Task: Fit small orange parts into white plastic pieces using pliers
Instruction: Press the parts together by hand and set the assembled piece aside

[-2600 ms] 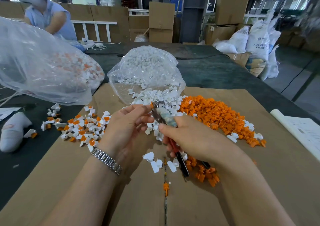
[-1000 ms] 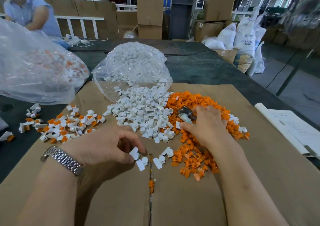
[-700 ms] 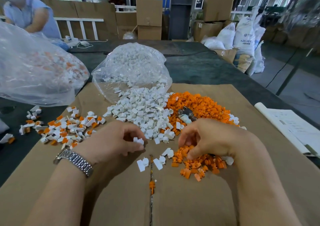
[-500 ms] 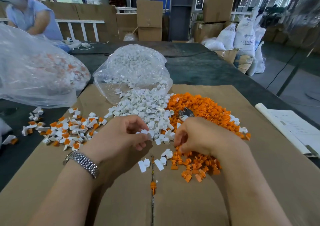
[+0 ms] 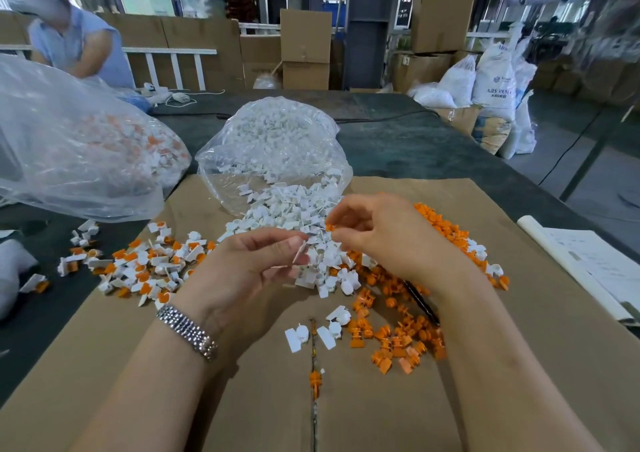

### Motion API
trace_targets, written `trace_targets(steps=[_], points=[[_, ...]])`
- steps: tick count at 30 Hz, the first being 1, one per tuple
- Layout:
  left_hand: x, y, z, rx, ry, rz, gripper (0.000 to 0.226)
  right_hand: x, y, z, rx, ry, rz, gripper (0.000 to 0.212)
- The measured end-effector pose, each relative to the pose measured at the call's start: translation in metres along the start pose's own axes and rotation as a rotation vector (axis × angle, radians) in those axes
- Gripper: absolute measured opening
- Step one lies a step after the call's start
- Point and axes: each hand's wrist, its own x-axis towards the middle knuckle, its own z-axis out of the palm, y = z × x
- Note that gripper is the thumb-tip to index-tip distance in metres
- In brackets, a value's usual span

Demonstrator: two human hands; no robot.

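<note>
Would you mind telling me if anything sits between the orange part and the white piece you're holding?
Nothing visible does. The right hand pinches the orange part, the left hand the white piece, with a clear gap between.

bare cardboard (image 5: 242, 399) near, part heaps (image 5: 287, 223) ahead, plastic bags (image 5: 79, 146) blocking far left

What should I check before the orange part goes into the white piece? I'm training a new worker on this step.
1. Small white plastic piece held in the left hand: ok, pinched at the fingers.
2. Small orange plastic part held in the right hand: ok, pinched at the fingertips.
3. The two parts lined up: not ok, they are apart.
4. Opening of the white piece facing the orange part: cannot tell, too small.
5. Black-handled pliers ready: not ok, they lie under the right wrist, in neither hand.
6. Brown cardboard sheet below to catch drops: ok.
</note>
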Motion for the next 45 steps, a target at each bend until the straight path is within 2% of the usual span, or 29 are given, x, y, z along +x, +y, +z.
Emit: trace_targets(steps=[5,10,17,22,26,30,33,36,40,45], points=[[0.008,-0.001,-0.007,-0.196,-0.025,-0.028,0.017,-0.002,0.003,0.022,0.244,0.199,-0.034,0.013],[0.01,-0.003,-0.008,-0.298,-0.069,-0.087,0.02,-0.004,0.001,0.03,0.345,0.256,-0.103,0.014],[0.009,-0.003,-0.003,-0.29,-0.112,-0.08,0.022,-0.006,-0.003,0.039,0.279,0.285,-0.201,0.008],[0.009,-0.005,-0.001,-0.234,-0.089,-0.038,0.019,-0.008,-0.005,0.041,0.141,0.323,-0.236,0.007],[0.009,-0.005,-0.001,-0.125,-0.088,0.029,0.019,-0.008,-0.006,0.042,0.033,0.293,-0.257,0.006],[0.01,-0.006,-0.002,-0.132,-0.079,0.019,0.022,-0.009,-0.005,0.041,0.091,0.279,-0.224,0.007],[0.01,-0.006,-0.002,-0.206,-0.092,-0.032,0.023,-0.01,-0.003,0.034,0.244,0.186,-0.161,0.024],[0.007,-0.004,-0.002,-0.205,-0.132,-0.064,0.019,-0.011,0.001,0.026,0.297,0.098,-0.127,0.038],[0.006,-0.003,-0.002,-0.169,-0.141,-0.045,0.015,-0.011,0.0,0.027,0.296,0.059,-0.177,0.031],[0.004,-0.002,-0.002,-0.131,-0.126,-0.01,0.011,-0.009,0.002,0.032,0.29,0.14,-0.216,0.02]])
